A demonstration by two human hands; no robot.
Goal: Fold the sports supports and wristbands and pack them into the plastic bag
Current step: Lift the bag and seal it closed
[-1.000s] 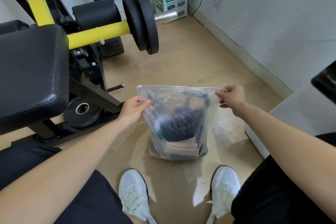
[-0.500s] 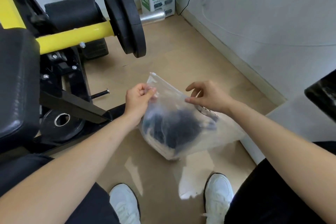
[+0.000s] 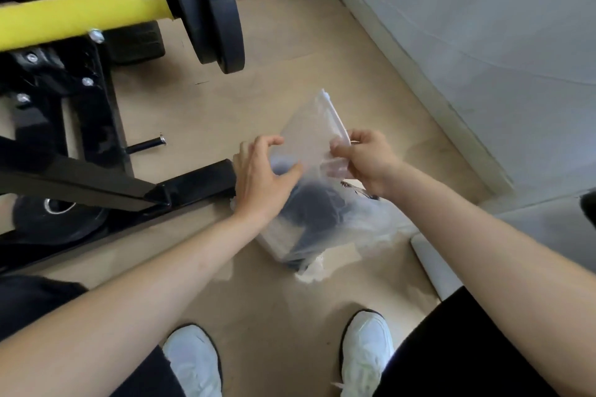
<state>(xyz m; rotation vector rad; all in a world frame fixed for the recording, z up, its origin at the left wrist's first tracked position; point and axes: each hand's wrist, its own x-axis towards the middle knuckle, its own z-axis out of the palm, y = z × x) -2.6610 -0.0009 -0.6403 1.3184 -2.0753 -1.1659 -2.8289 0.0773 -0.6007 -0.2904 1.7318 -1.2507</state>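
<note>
A clear plastic bag [image 3: 309, 138] hangs in front of me above the wooden floor, tilted so its zip strip runs up and away. Dark folded supports [image 3: 319, 206] show through its lower half. My left hand [image 3: 261, 180] holds the bag's left side, fingers curved round the upper flap and thumb against the plastic. My right hand [image 3: 364, 158] pinches the zip strip near its lower end between thumb and fingers.
A black and yellow weight machine [image 3: 80, 10] with a weight plate [image 3: 209, 6] stands at the left, its base bar [image 3: 180, 187] close to my left hand. A grey wall [image 3: 483, 42] runs along the right. My white shoes [image 3: 367, 351] are below.
The bag's top has turned from level to steeply tilted. My hands have moved closer together, and my right hand now pinches the zip strip. The view has dropped toward the floor.
</note>
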